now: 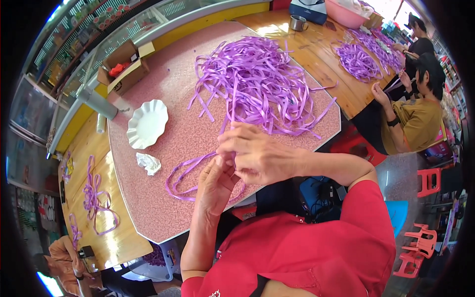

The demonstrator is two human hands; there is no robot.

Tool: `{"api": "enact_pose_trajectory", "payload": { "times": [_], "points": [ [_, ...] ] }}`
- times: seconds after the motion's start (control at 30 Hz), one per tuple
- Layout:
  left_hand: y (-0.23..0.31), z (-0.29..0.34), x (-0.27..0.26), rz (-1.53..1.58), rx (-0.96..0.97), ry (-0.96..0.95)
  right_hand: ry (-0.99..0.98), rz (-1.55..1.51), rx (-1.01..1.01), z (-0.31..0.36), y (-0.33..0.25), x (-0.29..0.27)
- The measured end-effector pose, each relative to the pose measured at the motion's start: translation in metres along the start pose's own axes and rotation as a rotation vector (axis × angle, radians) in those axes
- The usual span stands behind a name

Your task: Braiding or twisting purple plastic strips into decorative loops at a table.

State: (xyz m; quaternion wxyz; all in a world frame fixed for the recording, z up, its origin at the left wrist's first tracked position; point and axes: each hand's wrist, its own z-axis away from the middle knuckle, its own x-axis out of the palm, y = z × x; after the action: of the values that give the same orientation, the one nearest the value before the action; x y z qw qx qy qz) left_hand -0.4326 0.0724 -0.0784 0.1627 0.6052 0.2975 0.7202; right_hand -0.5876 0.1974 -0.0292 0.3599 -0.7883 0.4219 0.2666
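Note:
My right hand [262,154] is closed, its thumb and fingers pinching a narrow purple ribbon [233,110] that runs up to a large tangled heap of purple ribbons [252,81] on the pink speckled table [178,79]. Just below it, my left hand [216,179] has its thumb and fingertips pressed together on ribbon too. The fingertips of both hands nearly meet, and the exact grip is partly hidden behind the fingers. From the hands, a loose loop of purple ribbon [168,184] hangs down and lies on the table to the left.
Left on the table are a white scalloped dish [147,124], crumpled white tissue [148,163], a grey cylinder [98,102] and an open cardboard box [129,74]. A metal mug [298,23] stands far right. Other people [418,114] sit right and lower left, with more ribbons [358,62].

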Motion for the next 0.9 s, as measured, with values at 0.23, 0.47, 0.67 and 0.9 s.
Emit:
{"api": "enact_pose_trajectory", "payload": {
  "times": [0.23, 0.47, 0.67, 0.9],
  "points": [
    [0.007, 0.010, -0.004, 0.002, 0.045, 0.089, 0.004, -0.365, -0.006, -0.003, 0.009, 0.012],
    [0.028, 0.023, -0.006, -0.529, 0.076, 0.105, -0.227, -0.363, 0.239, 0.001, 0.022, 0.002],
    [0.039, 0.030, -0.039, -0.698, -0.020, 0.113, -0.023, -0.299, 0.277, -0.001, 0.023, -0.023],
    [0.046, 0.026, -0.035, -0.681, 0.030, 0.089, -0.048, 0.017, 0.137, -0.003, 0.023, -0.002]
  ]
}}
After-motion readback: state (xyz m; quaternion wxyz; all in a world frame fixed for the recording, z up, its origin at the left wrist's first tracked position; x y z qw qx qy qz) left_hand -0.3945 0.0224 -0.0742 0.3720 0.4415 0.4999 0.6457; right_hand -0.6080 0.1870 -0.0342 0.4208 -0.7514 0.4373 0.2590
